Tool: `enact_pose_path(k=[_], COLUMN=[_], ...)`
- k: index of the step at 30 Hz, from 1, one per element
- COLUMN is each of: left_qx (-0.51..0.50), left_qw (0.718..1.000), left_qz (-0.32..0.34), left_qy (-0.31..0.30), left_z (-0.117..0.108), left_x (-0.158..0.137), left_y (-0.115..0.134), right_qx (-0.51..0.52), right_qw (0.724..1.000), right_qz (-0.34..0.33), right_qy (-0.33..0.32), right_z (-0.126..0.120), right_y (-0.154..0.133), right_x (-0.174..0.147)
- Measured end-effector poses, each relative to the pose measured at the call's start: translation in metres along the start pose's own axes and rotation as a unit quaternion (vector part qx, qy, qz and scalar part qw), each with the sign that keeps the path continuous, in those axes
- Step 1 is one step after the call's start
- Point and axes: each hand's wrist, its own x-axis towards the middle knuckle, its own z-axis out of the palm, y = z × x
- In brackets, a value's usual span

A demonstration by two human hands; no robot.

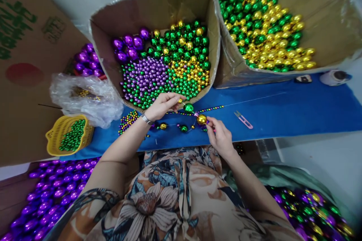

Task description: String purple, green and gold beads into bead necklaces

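Above the blue cloth, my left hand (164, 105) pinches a small gold bead (180, 101) at its fingertips, with a thin needle or wire running from it. A shiny green bead (188, 107) sits just beyond those fingers. To the right, my right hand (220, 134) has its fingers closed against a large gold bead (201, 119). Between the hands is a small pinkish bead (196, 114). Under them lies a strand of tiny mixed beads (210, 109), its thread trailing right. Nearer me, a looser string carries a green bead (183, 128) and a gold bead (163, 125).
A cardboard box (154, 7) of sorted beads stands ahead, another box (333, 26) at right. Pink thread snips (243, 119) lie on the blue cloth (271, 109). A yellow basket (52, 145) of green beads and a plastic bag (107, 109) are left; a thread spool (333, 78) is far right.
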Motion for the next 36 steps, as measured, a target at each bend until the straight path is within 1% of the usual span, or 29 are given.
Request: enact_pose_path(k=[4, 7, 9, 12, 14, 16, 18, 20, 23, 26, 28, 30, 34, 36], left_qx=[0.03, 0.021, 0.016, 0.027, 0.057, 0.095, 0.123, 0.135, 0.143, 0.152, 0.157, 0.163, 0.164, 0.148], left_qw=[0.997, 0.994, 0.992, 0.989, 0.984, 0.977, 0.973, 0.972, 0.973, 0.973, 0.971, 0.968, 0.961, 0.959], left_qz=[0.067, 0.105, 0.119, 0.14, 0.162, 0.181, 0.19, 0.19, 0.181, 0.172, 0.176, 0.187, 0.221, 0.238], left_qy=[0.022, 0.027, 0.034, 0.043, 0.052, 0.057, 0.048, 0.033, 0.027, 0.033, 0.037, 0.043, 0.039, 0.041], left_z=[0.01, 0.025, 0.038, 0.058, 0.07, 0.078, 0.081, 0.079, 0.069, 0.06, 0.057, 0.058, 0.067, 0.072], left_x=[0.001, 0.003, 0.005, 0.009, 0.012, 0.014, 0.012, 0.009, 0.002, -0.003, -0.004, -0.004, -0.003, -0.002], left_y=[0.014, 0.023, 0.024, 0.013, 0.002, -0.01, -0.017, -0.021, -0.022, -0.021, -0.018, -0.009, 0.023, 0.04], right_qx=[-0.014, -0.025, -0.017, 0.041, 0.087, 0.112, 0.105, 0.094, 0.099, 0.102, 0.087, 0.073, 0.093, 0.106], right_qw=[1.0, 0.999, 0.997, 0.994, 0.989, 0.984, 0.985, 0.986, 0.986, 0.985, 0.988, 0.99, 0.992, 0.993], right_qz=[0.023, 0.034, 0.05, 0.092, 0.12, 0.137, 0.136, 0.127, 0.102, 0.083, 0.082, 0.083, 0.078, 0.052], right_qy=[0.008, 0.034, 0.05, 0.045, 0.026, 0.0, -0.03, -0.054, -0.09, -0.109, -0.103, -0.088, -0.034, -0.03], right_z=[-0.01, -0.018, -0.019, -0.011, 0.0, 0.011, 0.023, 0.035, 0.05, 0.055, 0.048, 0.033, -0.003, -0.012], right_y=[0.003, 0.011, 0.021, 0.04, 0.053, 0.062, 0.064, 0.059, 0.045, 0.034, 0.031, 0.029, 0.014, 0.002], right_x=[0.007, 0.012, 0.013, 0.01, 0.008, 0.007, 0.006, 0.005, 0.002, 0.0, 0.001, 0.006, 0.026, 0.036])
